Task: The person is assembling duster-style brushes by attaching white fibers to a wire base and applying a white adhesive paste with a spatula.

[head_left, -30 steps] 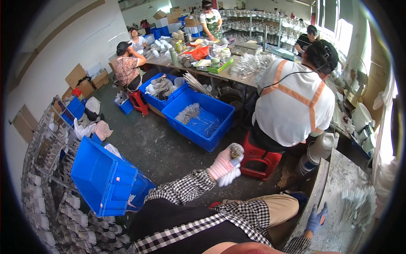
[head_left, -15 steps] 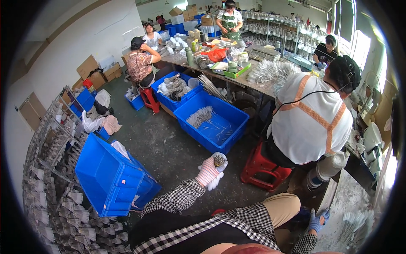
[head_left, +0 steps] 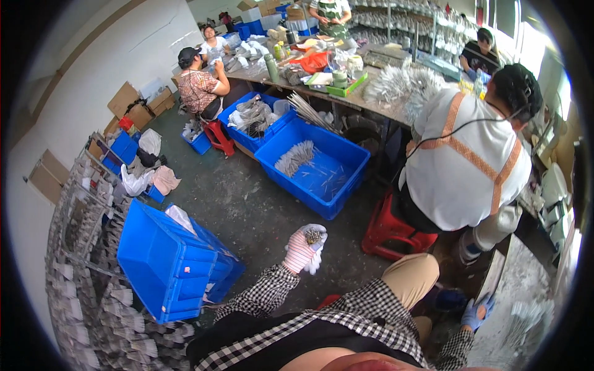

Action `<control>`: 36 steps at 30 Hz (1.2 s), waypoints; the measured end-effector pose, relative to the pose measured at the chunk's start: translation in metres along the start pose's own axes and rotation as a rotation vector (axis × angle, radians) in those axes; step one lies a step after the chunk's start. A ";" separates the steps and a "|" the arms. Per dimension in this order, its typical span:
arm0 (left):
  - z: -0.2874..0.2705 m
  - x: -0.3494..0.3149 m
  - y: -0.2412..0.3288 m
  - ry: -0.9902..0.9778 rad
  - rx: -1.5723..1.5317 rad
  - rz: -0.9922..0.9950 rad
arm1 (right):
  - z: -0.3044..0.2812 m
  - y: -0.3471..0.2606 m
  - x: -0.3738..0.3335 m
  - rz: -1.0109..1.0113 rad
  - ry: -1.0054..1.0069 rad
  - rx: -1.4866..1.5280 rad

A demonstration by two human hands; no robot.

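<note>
1. Currently, the left hand [head_left: 300, 252], in a striped glove, is closed around a bundle [head_left: 314, 235] of thin pieces; the bundle's ends show at the top of the fist, and white tufts [head_left: 314, 264] hang just below it.
2. The bundle is held above the floor [head_left: 253, 204], near the middle of the scene and well apart from the worktop.
3. The right hand [head_left: 476, 313], in a blue glove, is at the left edge of the worktop [head_left: 495, 343], near right; I cannot tell whether it holds anything.
4. White bristles [head_left: 527, 318] lie on the worktop, right of that hand.
5. Farther off, a blue bin [head_left: 297, 190] holds a pale bunch [head_left: 294, 158] and loose sticks.
6. On the left, a second bin [head_left: 179, 272] stands tilted.
7. On the right, a co-worker [head_left: 470, 161] sits on a red stool [head_left: 396, 235].
</note>
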State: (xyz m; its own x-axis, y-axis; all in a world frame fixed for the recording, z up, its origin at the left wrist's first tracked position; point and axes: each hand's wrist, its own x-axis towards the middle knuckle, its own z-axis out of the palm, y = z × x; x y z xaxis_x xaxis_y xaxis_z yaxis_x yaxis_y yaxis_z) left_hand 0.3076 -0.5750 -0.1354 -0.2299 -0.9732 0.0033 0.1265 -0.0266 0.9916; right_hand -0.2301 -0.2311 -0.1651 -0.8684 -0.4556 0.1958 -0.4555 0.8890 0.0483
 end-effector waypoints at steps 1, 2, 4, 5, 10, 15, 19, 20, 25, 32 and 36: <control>0.002 -0.001 0.007 0.011 -0.022 -0.028 | 0.014 0.014 0.002 -0.040 0.080 -0.004; -0.001 -0.004 0.013 -0.002 -0.008 -0.047 | 0.016 0.013 -0.002 -0.027 0.057 -0.012; -0.007 -0.015 0.021 0.051 -0.105 -0.104 | -0.001 -0.002 0.006 -0.044 0.031 -0.010; -0.013 -0.015 0.016 0.053 -0.094 -0.068 | 0.004 0.004 0.006 -0.041 0.022 -0.014; -0.031 -0.019 -0.013 0.105 0.003 0.092 | 0.003 -0.002 0.004 0.013 0.030 0.016; -0.037 -0.029 -0.006 0.195 -0.089 0.003 | 0.006 0.004 0.003 0.003 0.031 0.021; -0.039 -0.029 -0.001 0.202 -0.177 0.011 | 0.016 0.012 0.005 -0.013 0.052 0.019; -0.038 -0.029 0.001 0.201 -0.176 0.011 | 0.017 0.012 0.005 -0.021 0.061 0.016; -0.032 -0.027 0.003 0.190 -0.163 -0.049 | 0.024 0.018 0.008 -0.021 0.063 0.016; -0.027 -0.020 -0.001 0.084 -0.142 -0.006 | 0.029 0.020 0.008 -0.039 0.100 0.030; -0.027 -0.020 0.001 0.090 -0.090 -0.008 | 0.023 0.014 0.007 -0.030 0.095 0.023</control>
State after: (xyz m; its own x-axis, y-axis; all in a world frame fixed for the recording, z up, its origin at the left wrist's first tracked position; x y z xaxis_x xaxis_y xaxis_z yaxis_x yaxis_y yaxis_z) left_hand 0.3383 -0.5617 -0.1381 -0.1447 -0.9893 -0.0201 0.2119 -0.0508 0.9760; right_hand -0.2471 -0.2231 -0.1860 -0.8321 -0.4748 0.2867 -0.4866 0.8730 0.0333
